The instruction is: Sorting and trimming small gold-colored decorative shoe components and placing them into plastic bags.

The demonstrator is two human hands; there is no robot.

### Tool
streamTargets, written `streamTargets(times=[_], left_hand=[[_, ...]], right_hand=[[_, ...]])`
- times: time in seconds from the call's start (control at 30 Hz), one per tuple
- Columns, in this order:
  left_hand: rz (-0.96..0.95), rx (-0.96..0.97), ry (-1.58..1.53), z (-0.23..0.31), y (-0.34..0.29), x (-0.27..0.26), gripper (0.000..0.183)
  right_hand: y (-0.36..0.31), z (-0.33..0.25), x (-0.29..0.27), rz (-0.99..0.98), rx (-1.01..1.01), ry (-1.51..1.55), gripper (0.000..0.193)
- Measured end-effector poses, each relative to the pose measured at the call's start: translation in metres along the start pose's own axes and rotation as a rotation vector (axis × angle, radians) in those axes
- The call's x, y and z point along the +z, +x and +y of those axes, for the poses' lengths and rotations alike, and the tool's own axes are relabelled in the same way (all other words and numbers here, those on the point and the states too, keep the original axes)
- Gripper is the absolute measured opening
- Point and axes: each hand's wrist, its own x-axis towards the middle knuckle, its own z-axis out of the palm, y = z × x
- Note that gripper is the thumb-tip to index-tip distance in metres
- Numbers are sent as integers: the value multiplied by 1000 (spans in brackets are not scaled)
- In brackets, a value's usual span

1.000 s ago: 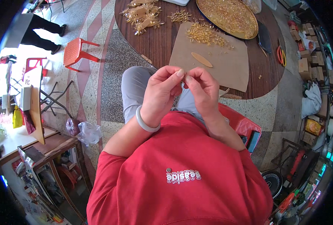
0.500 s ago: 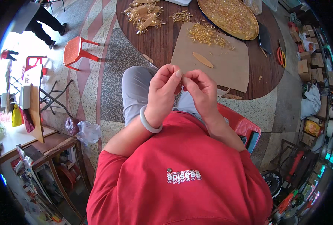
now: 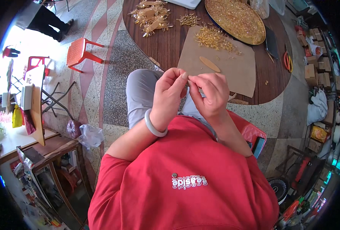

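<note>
Over my lap, at the near edge of the round dark wooden table, my left hand (image 3: 168, 96) and my right hand (image 3: 210, 95) meet fingertip to fingertip. Both are closed in a pinch. What they hold between them is too small and too covered to name. A pale bangle (image 3: 154, 123) circles my left wrist. Just beyond the hands lies a brown paper sheet (image 3: 231, 74). On it rest a tan pointed-oval piece (image 3: 210, 64) and a loose heap of small golden loop-like pieces (image 3: 214, 40).
A round gold tray (image 3: 237, 19) of glittering bits stands at the far side. Left of it are a cluster of golden pieces (image 3: 151, 17) and a smaller pile (image 3: 188, 19). Orange-handled scissors (image 3: 288, 61) lie right. A red stool (image 3: 76, 53) stands left, a person's dark-trousered legs (image 3: 49, 21) beyond.
My right hand has turned and shifted slightly right, its fingers curling more. My left hand stays nearly in place. The person's legs at the far left have shifted.
</note>
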Motion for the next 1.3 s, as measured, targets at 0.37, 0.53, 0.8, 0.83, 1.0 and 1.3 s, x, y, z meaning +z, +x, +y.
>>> streamTargets(times=[0.37, 0.53, 0.8, 0.83, 1.0, 1.3], left_hand=[[69, 10, 85, 6, 0, 0, 10], [53, 306, 471, 1, 1, -2, 9], [42, 36, 273, 15, 0, 1, 8], [29, -74, 170, 18, 0, 0, 8], [-47, -259, -87, 21, -3, -2, 10], [-73, -239, -49, 19, -5, 3, 9]], right_hand=[[4, -5, -1, -35, 30, -56, 18], [6, -5, -1, -64, 97, -31, 16], [3, -3, -4, -115, 412, 337, 7], [2, -3, -5, -118, 483, 424, 5], [4, -5, -13, -117, 548, 476, 3], [1, -1, -19, -109, 498, 457, 4]])
